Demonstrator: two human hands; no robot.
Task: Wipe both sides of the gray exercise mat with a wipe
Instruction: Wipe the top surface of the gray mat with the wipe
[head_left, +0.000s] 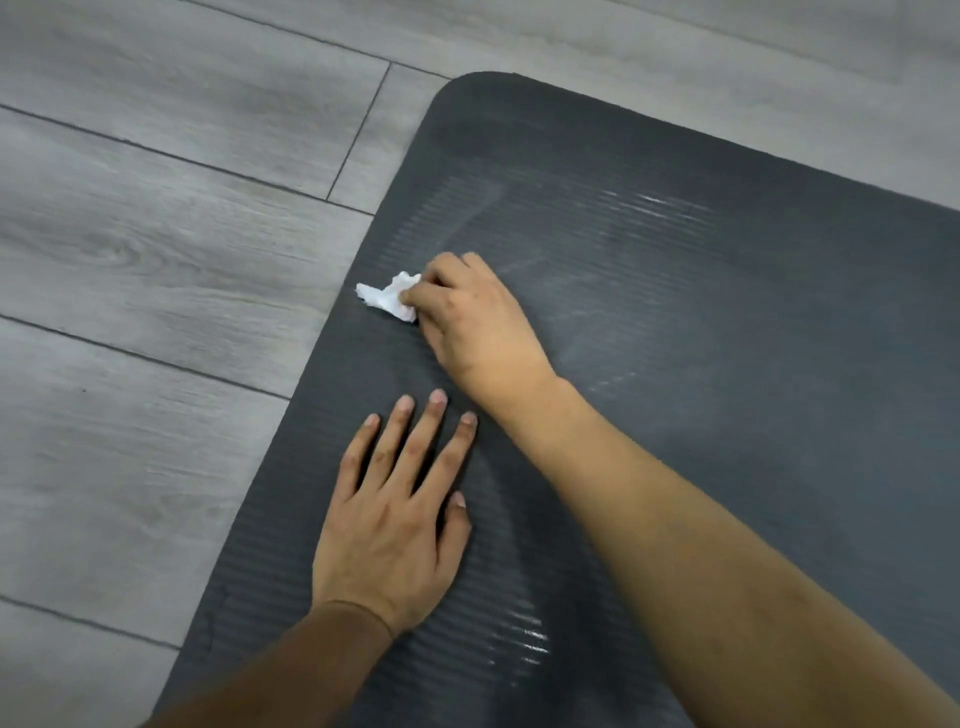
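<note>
mat (727, 312) pinned flat by spread left hand (387, 525) | crumpled wipe (387, 300) pinched in right hand (467, 317) fingers near left edge | overlapping strokes advised, edge included

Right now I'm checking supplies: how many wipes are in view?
1. A crumpled white wipe under the right hand's fingers, near the gray mat's left edge. More could lie outside the frame.

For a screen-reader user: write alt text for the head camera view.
A person's right hand presses a crumpled white wipe against a dark gray ribbed exercise mat near its left edge, while the left hand lies flat on the mat. The mat lies on a gray wood-plank floor, one rounded corner showing.
</note>
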